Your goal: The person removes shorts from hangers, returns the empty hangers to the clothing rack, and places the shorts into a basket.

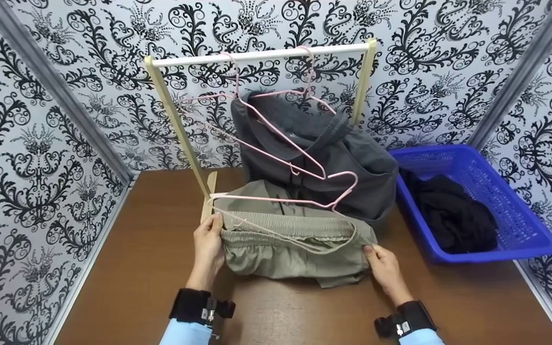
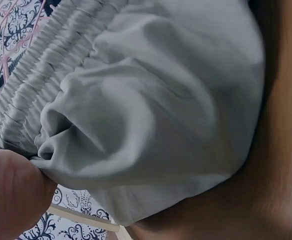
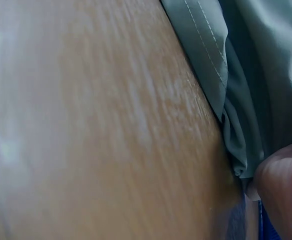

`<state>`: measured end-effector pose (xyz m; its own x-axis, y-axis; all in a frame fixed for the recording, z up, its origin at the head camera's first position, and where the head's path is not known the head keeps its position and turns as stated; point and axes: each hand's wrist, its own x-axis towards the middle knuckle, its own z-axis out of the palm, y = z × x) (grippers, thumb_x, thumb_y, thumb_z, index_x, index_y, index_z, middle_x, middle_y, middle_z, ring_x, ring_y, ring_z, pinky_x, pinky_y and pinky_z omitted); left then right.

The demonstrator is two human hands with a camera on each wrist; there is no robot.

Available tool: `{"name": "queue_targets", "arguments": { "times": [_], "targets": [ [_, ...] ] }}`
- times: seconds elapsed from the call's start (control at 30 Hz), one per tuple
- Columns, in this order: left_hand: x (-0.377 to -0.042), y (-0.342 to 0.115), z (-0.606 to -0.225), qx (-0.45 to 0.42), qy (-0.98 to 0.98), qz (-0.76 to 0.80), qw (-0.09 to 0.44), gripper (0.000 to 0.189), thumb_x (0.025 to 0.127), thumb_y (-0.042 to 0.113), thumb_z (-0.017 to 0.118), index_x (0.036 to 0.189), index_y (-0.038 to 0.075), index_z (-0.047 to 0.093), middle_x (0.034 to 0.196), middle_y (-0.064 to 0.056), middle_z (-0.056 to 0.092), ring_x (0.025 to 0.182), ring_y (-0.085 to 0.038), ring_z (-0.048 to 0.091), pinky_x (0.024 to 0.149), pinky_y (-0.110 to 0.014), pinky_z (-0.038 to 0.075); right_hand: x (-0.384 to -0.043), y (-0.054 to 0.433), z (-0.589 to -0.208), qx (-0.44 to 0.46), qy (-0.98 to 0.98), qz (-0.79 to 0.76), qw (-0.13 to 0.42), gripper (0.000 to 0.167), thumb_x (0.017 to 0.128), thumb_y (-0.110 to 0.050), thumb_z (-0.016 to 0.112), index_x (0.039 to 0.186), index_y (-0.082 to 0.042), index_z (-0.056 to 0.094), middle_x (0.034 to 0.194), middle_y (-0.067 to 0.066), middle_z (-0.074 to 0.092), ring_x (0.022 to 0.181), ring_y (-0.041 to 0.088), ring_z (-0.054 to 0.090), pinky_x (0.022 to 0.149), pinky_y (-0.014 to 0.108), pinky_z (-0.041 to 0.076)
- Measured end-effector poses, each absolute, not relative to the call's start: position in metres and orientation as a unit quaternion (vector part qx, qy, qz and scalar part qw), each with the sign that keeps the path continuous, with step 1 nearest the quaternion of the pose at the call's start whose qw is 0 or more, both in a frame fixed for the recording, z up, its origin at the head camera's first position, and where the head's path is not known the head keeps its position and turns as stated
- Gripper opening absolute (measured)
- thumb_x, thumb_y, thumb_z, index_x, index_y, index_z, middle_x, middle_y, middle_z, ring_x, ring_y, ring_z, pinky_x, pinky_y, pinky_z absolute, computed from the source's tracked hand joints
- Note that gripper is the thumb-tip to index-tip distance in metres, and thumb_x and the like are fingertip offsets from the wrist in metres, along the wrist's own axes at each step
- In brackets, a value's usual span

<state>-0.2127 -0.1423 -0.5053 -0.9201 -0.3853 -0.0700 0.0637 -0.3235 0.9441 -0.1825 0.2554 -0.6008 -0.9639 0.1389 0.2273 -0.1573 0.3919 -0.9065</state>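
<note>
A pair of olive-green shorts (image 1: 285, 261) with a gathered elastic waistband is stretched between both hands, low over the table. The left hand (image 1: 209, 244) pinches the waistband's left end between thumb and fingers. At the right end, the right hand (image 1: 385, 268) pinches the cloth just below the waistband. A pink hanger (image 1: 271, 198) lies in the waist opening, its hook pointing right and its lower bar partly inside the shorts. In the left wrist view the gathered waistband (image 2: 41, 75) runs up from the thumb. Stitched cloth (image 3: 201, 40) hangs beside the right thumb in the right wrist view.
Behind, dark grey shorts (image 1: 295, 129) hang on a pink hanger from the white rail (image 1: 266, 55) of a small wooden rack; another pink hanger (image 1: 281, 134) hangs in front. A blue basket (image 1: 520, 230) holding black cloth (image 1: 453, 211) stands right on the brown table (image 1: 127, 268).
</note>
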Motion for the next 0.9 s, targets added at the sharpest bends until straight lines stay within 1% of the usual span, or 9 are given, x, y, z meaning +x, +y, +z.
{"name": "queue_targets", "arguments": {
  "times": [0.13,0.3,0.43,0.53,0.67,0.77,0.9],
  "targets": [
    [-0.215,-0.141,-0.505,0.144,-0.57,-0.795,0.149,0.023,0.106,0.008,0.055,0.09,0.004,0.072,0.093,0.002,0.064,0.092,-0.008,0.058,0.078,-0.019,0.051,-0.183,0.256,-0.6,0.0,-0.823,0.553,0.13,0.025,0.102,-0.01,0.063,0.078,-0.003,0.063,0.076,-0.004,0.054,0.072,0.006,0.047,0.068,0.023,0.037],
    [-0.216,-0.141,-0.506,0.152,-0.569,-0.794,0.15,0.024,0.105,0.007,0.055,0.088,0.006,0.072,0.092,0.002,0.064,0.09,-0.008,0.059,0.077,-0.019,0.052,-0.184,0.255,-0.601,-0.003,-0.818,0.561,0.127,0.029,0.101,-0.008,0.064,0.073,-0.004,0.058,0.07,-0.006,0.046,0.068,0.007,0.044,0.065,0.024,0.035],
    [-0.215,-0.142,-0.507,0.151,-0.582,-0.784,0.151,0.023,0.105,0.007,0.057,0.088,0.006,0.072,0.09,0.003,0.064,0.088,-0.008,0.059,0.076,-0.019,0.051,-0.185,0.255,-0.603,-0.007,-0.828,0.546,0.128,0.031,0.101,-0.008,0.063,0.071,-0.006,0.055,0.069,-0.006,0.043,0.068,0.006,0.043,0.065,0.023,0.033],
    [-0.215,-0.143,-0.508,0.15,-0.602,-0.768,0.161,0.021,0.104,0.005,0.058,0.088,0.004,0.072,0.088,0.002,0.063,0.088,-0.008,0.059,0.076,-0.018,0.049,-0.184,0.252,-0.6,-0.005,-0.836,0.533,0.132,0.033,0.102,-0.007,0.061,0.07,-0.005,0.052,0.068,-0.007,0.039,0.065,0.005,0.039,0.063,0.023,0.031],
    [-0.215,-0.143,-0.508,0.15,-0.633,-0.738,0.179,0.018,0.102,0.002,0.061,0.088,0.0,0.072,0.087,0.002,0.061,0.087,-0.009,0.057,0.076,-0.018,0.047,-0.177,0.246,-0.586,0.008,-0.833,0.535,0.141,0.036,0.101,-0.002,0.06,0.068,-0.003,0.046,0.067,-0.008,0.032,0.061,0.002,0.033,0.059,0.022,0.026],
    [-0.215,-0.143,-0.507,0.149,-0.654,-0.717,0.19,0.016,0.101,0.001,0.062,0.088,-0.002,0.071,0.085,0.002,0.061,0.085,-0.009,0.056,0.075,-0.018,0.046,-0.171,0.241,-0.574,0.016,-0.827,0.542,0.147,0.037,0.101,-0.001,0.06,0.067,-0.002,0.044,0.066,-0.008,0.031,0.061,0.001,0.032,0.058,0.022,0.026],
    [-0.215,-0.144,-0.506,0.138,-0.685,-0.684,0.208,0.019,0.101,0.004,0.063,0.087,-0.008,0.069,0.078,0.003,0.058,0.078,-0.009,0.052,0.07,-0.019,0.042,-0.171,0.24,-0.572,0.012,-0.829,0.54,0.144,0.035,0.101,-0.001,0.059,0.069,-0.002,0.046,0.066,-0.008,0.033,0.062,0.001,0.034,0.059,0.022,0.027]
  ]
}}
